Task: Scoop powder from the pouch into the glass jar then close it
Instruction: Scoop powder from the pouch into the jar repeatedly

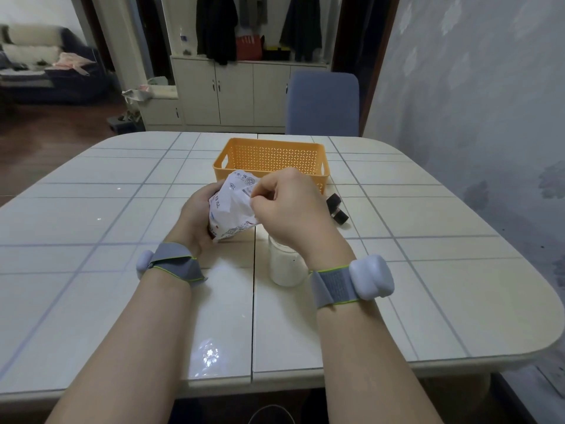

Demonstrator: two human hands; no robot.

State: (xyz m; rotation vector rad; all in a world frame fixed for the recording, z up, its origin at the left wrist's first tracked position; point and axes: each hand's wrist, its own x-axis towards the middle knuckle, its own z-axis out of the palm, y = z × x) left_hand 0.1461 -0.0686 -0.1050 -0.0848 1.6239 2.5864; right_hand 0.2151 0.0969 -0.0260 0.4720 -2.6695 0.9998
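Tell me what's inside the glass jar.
White powder shows through the side of the jar. Its mouth is hidden under the right hand, so the top cannot be seen.

Pouch held up, jar standing just below it.
The white, crumpled pouch (230,209) with blue and red print is tilted above the table (91,270), gripped from the side by the left hand (195,215) and pinched at its top edge by the right hand (290,206). The glass jar (286,267) stands upright, near full of white powder, its mouth hidden.
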